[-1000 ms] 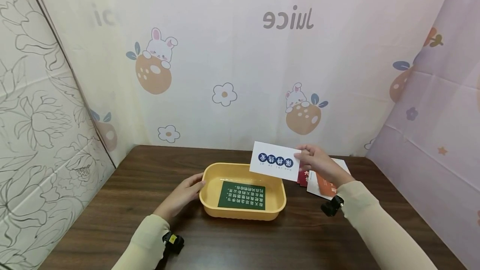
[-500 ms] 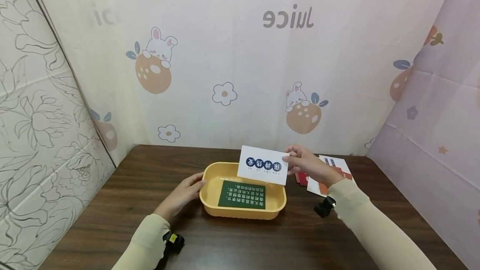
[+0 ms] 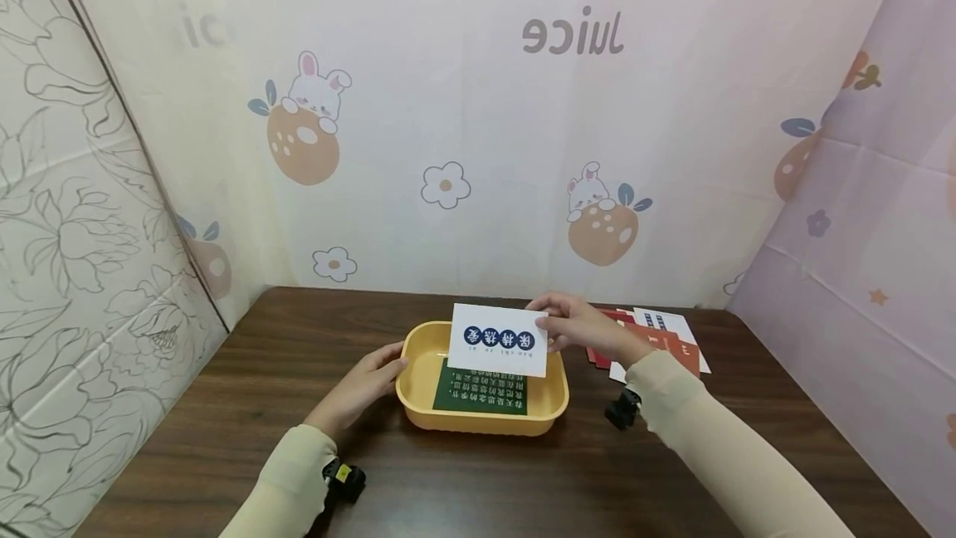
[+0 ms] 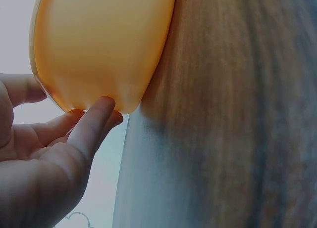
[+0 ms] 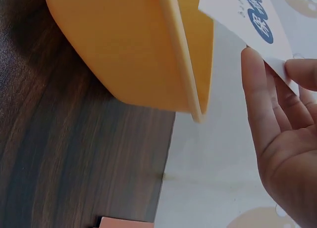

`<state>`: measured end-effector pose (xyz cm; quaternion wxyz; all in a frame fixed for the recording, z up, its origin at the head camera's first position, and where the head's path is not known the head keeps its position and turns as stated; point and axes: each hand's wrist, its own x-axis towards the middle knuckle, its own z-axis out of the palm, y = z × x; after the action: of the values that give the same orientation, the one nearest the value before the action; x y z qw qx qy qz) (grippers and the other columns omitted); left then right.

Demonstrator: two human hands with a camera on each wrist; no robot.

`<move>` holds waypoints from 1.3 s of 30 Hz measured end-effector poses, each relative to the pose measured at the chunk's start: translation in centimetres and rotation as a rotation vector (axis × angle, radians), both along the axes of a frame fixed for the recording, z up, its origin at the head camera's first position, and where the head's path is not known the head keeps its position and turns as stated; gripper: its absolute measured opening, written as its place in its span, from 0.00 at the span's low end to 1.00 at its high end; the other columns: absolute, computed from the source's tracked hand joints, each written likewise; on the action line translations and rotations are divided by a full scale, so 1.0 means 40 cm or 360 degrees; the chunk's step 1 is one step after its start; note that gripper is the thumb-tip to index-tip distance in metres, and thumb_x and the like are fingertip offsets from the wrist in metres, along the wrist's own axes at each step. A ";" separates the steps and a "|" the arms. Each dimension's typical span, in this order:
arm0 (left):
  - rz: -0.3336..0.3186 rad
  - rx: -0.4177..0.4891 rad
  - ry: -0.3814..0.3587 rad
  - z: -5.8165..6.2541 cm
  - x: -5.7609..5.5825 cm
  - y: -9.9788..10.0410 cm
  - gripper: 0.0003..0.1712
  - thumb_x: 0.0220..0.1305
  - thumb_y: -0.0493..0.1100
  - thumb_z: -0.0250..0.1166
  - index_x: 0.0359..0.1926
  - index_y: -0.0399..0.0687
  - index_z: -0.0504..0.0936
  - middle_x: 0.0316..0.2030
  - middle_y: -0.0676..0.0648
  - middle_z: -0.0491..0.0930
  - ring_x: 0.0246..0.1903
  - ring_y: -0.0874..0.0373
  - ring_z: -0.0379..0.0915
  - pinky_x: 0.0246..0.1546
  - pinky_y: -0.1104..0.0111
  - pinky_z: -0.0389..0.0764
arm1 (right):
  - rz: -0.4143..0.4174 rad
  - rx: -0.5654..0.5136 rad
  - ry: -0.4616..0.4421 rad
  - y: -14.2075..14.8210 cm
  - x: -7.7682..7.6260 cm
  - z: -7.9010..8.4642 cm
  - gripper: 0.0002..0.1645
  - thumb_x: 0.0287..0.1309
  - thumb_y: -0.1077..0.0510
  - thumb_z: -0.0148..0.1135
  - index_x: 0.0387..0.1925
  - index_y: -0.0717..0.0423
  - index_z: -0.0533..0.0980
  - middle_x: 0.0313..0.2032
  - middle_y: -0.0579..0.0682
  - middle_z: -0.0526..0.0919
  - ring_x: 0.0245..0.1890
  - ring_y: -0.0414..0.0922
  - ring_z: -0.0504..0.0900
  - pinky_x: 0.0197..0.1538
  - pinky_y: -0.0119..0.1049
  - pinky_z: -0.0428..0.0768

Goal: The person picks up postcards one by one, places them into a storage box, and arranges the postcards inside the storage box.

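Observation:
My right hand (image 3: 578,325) pinches a white card (image 3: 496,339) by its right edge, thumb against fingers. Blue circles with white characters run across the card, which hangs tilted above a yellow plastic basin (image 3: 485,423). A dark green card (image 3: 478,393) with white lettering lies flat inside the basin, its far part hidden behind the white card. At the basin's left end my left hand (image 3: 364,386) grips the rim. In the left wrist view, the fingers (image 4: 94,124) press the basin's outer wall (image 4: 104,45). The right wrist view has the white card (image 5: 247,20) beside the basin's rim.
To the right of the basin, red and white cards (image 3: 675,347) lie overlapped on the dark wooden table (image 3: 478,488), partly covered by my right forearm. A printed curtain (image 3: 448,106) stands at the table's back edge, with more curtain on both sides.
My right hand has carried the white card leftward and slightly lower, from the basin's right edge to over its middle. More of the loose cards now show. The left hand stays put.

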<state>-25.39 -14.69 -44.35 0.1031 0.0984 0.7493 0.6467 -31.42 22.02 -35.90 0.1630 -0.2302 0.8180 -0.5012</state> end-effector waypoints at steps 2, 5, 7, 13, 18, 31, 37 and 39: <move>0.0003 -0.0007 0.0003 0.002 0.000 0.000 0.29 0.79 0.43 0.51 0.73 0.34 0.61 0.69 0.33 0.64 0.64 0.42 0.68 0.59 0.54 0.76 | 0.0003 0.0027 -0.0003 -0.007 -0.003 -0.001 0.20 0.73 0.60 0.54 0.61 0.65 0.69 0.48 0.61 0.82 0.45 0.54 0.84 0.44 0.50 0.86; -0.0010 -0.0010 0.0013 0.004 0.001 -0.001 0.29 0.79 0.43 0.50 0.73 0.33 0.60 0.69 0.32 0.63 0.64 0.41 0.68 0.60 0.54 0.75 | 0.0015 0.0077 -0.0021 -0.015 -0.008 -0.006 0.18 0.73 0.60 0.55 0.60 0.63 0.70 0.48 0.59 0.82 0.45 0.53 0.84 0.43 0.50 0.86; -0.0023 -0.0001 0.0017 0.004 0.001 -0.001 0.29 0.80 0.42 0.50 0.73 0.32 0.59 0.69 0.31 0.63 0.65 0.40 0.67 0.60 0.53 0.75 | 0.0019 0.0111 -0.0042 -0.020 -0.010 -0.006 0.17 0.73 0.60 0.56 0.59 0.61 0.71 0.48 0.58 0.82 0.45 0.52 0.84 0.43 0.49 0.86; 0.0006 0.0013 0.0001 -0.002 0.003 -0.002 0.28 0.79 0.42 0.51 0.73 0.33 0.61 0.69 0.32 0.64 0.64 0.41 0.68 0.59 0.53 0.75 | 0.0068 0.0266 -0.0116 -0.040 -0.010 0.001 0.15 0.71 0.59 0.58 0.56 0.56 0.72 0.48 0.55 0.81 0.44 0.52 0.83 0.43 0.45 0.86; 0.0000 0.0032 -0.0003 -0.002 0.002 0.000 0.29 0.79 0.42 0.51 0.73 0.34 0.60 0.69 0.32 0.64 0.64 0.41 0.68 0.59 0.54 0.76 | 0.0168 0.0391 -0.0183 -0.061 -0.011 0.003 0.15 0.70 0.60 0.58 0.56 0.56 0.71 0.47 0.54 0.81 0.43 0.51 0.83 0.43 0.44 0.86; -0.0023 0.0050 0.0010 -0.001 0.001 0.000 0.28 0.79 0.41 0.50 0.73 0.31 0.60 0.68 0.31 0.65 0.63 0.40 0.69 0.58 0.55 0.77 | 0.0272 0.0572 -0.0274 -0.098 -0.019 -0.002 0.17 0.69 0.62 0.59 0.57 0.56 0.70 0.49 0.54 0.80 0.42 0.50 0.84 0.42 0.43 0.87; -0.0027 0.0049 0.0019 0.000 0.000 -0.001 0.28 0.79 0.41 0.50 0.73 0.31 0.60 0.68 0.30 0.65 0.63 0.40 0.69 0.59 0.54 0.76 | 0.0254 0.0826 -0.0117 -0.116 -0.012 0.005 0.12 0.69 0.61 0.60 0.52 0.52 0.75 0.43 0.50 0.82 0.37 0.47 0.83 0.41 0.39 0.86; -0.0021 0.0043 0.0003 -0.002 0.000 -0.002 0.28 0.79 0.41 0.50 0.73 0.32 0.60 0.68 0.31 0.65 0.63 0.40 0.68 0.59 0.54 0.76 | 0.0264 0.0947 -0.0044 -0.123 -0.009 0.007 0.10 0.69 0.60 0.61 0.50 0.51 0.76 0.40 0.48 0.81 0.35 0.46 0.83 0.41 0.38 0.86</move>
<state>-25.40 -14.77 -44.43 0.1052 0.1054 0.7399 0.6560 -31.79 17.08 -35.63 0.2747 -0.2314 0.9050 -0.2278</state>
